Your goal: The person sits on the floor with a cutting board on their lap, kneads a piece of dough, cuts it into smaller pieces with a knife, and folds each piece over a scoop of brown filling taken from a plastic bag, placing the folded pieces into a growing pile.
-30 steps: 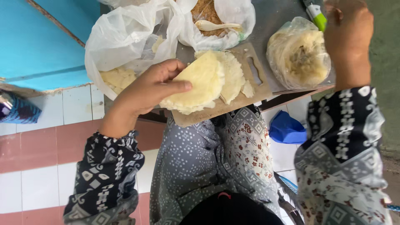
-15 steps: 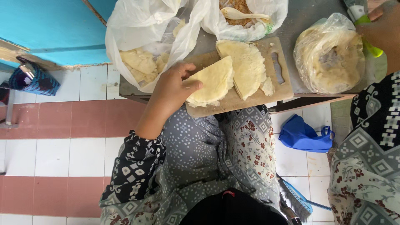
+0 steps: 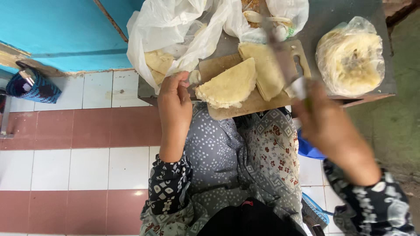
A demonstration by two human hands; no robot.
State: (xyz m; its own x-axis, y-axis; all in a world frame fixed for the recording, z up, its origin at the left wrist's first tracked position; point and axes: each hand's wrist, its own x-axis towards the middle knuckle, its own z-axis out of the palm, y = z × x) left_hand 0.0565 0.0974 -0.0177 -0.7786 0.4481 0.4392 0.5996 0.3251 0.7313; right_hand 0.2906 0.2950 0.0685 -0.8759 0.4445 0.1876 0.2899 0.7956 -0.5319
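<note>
left hand (image 3: pixel 175 102): fingers pinching white plastic bag (image 3: pixel 175 30), at 9 o'clock of pale folded flatbread (image 3: pixel 229 85) | right hand (image 3: pixel 326 126): blurred, fingers wrapped round knife (image 3: pixel 284 65)

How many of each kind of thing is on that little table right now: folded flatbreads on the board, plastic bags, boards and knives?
Folded flatbreads on the board: 2
Plastic bags: 3
Cutting board: 1
Knife, blurred, in the right hand: 1
Total: 7
</note>
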